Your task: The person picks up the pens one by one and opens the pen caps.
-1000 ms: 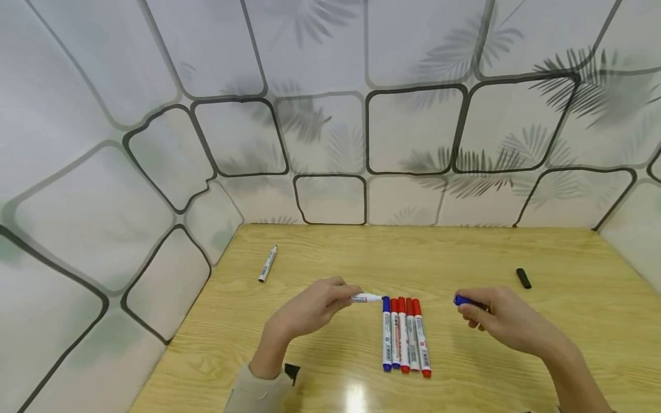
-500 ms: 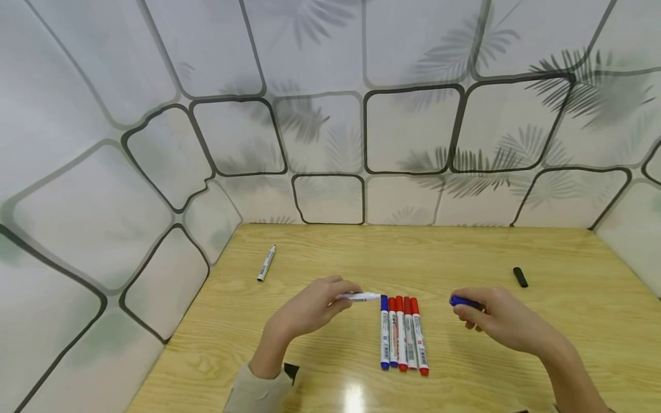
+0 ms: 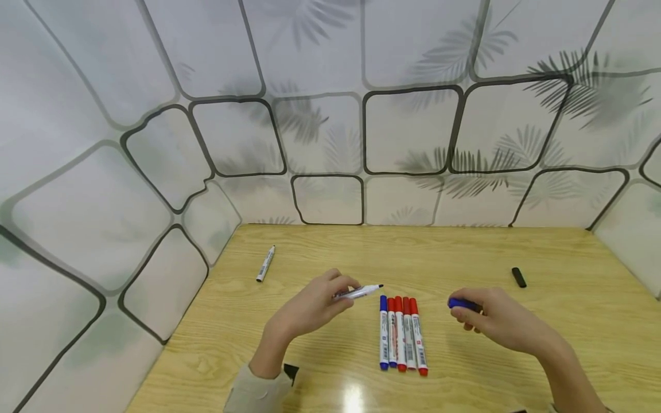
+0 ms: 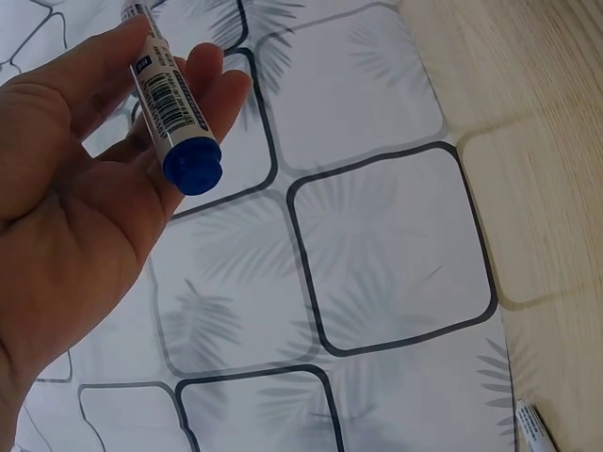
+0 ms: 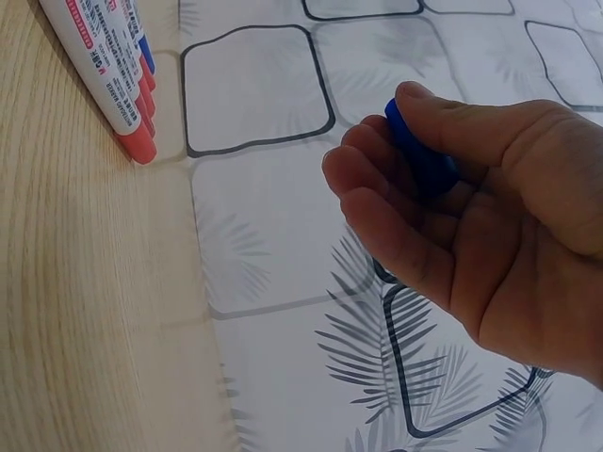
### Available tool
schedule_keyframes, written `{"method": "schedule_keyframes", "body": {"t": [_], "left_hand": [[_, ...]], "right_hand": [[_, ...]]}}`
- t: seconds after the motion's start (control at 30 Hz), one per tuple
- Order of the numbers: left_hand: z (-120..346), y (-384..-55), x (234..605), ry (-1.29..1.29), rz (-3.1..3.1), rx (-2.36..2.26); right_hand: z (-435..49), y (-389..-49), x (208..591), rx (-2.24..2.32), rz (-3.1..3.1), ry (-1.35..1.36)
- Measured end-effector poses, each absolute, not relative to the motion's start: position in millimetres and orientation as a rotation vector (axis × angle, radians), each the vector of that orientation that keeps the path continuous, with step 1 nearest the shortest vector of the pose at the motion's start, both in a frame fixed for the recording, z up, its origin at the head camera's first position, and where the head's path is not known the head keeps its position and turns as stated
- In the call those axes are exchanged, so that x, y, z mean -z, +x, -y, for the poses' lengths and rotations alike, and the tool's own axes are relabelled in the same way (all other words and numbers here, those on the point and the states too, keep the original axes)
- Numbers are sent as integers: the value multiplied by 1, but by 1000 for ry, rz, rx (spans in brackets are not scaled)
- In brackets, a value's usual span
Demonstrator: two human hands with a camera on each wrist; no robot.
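My left hand [image 3: 312, 307] pinches an uncapped whiteboard marker [image 3: 365, 291] between thumb and fingers. Its dark tip points right and slightly up in the head view. In the left wrist view the marker's blue end plug [image 4: 194, 168] and barcode face the camera. A blue marker cap [image 3: 461, 303] is pinched in my right hand [image 3: 501, 318], apart from the marker; the right wrist view shows the cap [image 5: 422, 155] partly hidden by the thumb and fingers. Between the hands, a blue-capped marker [image 3: 384, 334] lies beside several red-capped markers [image 3: 400, 338] in a row.
An uncapped white marker [image 3: 265, 264] with a black end lies at the back left of the wooden table [image 3: 320, 252]. At the back right is a loose black cap [image 3: 518, 277]. A patterned covering [image 3: 330, 137] borders the table's far edge.
The left-hand marker has drawn back left, and its tip has tilted up and away from the row's top end. The right hand keeps its hold on the blue cap, nearly still.
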State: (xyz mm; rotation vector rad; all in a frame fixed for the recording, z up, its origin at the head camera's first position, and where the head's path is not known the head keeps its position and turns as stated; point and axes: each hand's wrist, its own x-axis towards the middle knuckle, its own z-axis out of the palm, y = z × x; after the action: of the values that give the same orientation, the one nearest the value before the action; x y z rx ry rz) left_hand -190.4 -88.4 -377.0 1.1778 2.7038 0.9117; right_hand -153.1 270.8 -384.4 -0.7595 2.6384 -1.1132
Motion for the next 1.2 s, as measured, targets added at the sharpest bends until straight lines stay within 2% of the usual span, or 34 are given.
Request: {"method": "schedule_keyframes", "body": {"t": [1.2], "left_hand": [[90,-191,376,1154,-2784,-920]], "right_hand": [[-263,-152,384,1128,-2742,-694]]}}
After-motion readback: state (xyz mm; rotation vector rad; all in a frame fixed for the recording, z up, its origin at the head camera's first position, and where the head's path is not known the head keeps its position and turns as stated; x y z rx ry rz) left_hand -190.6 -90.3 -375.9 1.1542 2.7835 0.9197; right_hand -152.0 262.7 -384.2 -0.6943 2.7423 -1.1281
